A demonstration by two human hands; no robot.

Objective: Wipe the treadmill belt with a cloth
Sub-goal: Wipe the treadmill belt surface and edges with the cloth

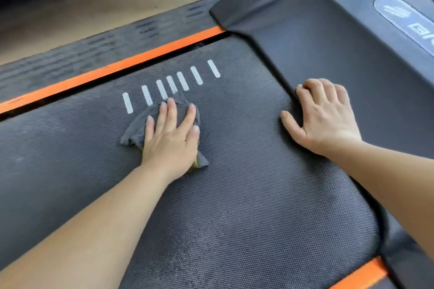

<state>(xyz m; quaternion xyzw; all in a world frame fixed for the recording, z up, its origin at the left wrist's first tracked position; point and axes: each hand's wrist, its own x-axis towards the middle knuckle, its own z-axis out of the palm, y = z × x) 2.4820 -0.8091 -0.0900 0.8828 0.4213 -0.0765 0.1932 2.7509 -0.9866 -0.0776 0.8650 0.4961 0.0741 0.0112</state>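
1. Head view, belt: dark dotted treadmill belt (234, 195) fills the centre and lower frame, running from the left edge to lower right.
2. Cloth: dark grey cloth (138, 129) lies bunched on the belt, centre-left, just below a row of white stripes (183, 81); its top edge overlaps one stripe. A yellowish bit shows at its lower-right corner.
3. L hand (171, 138): flat on the cloth, palm down, fingers straight and slightly spread, pressing rather than gripping.
4. R hand (326, 117): centre-right, where the belt meets the black motor cover (328, 42). Fingers bent w/ tips at the cover's edge, thumb spread out on the belt. Holds nothing.
5. Surroundings: orange strip (117, 68) and ribbed black side rail (94, 49) run diagonally above the belt; beige floor (70, 19) upper left; oval logo badge (406, 21) upper right, blurred.
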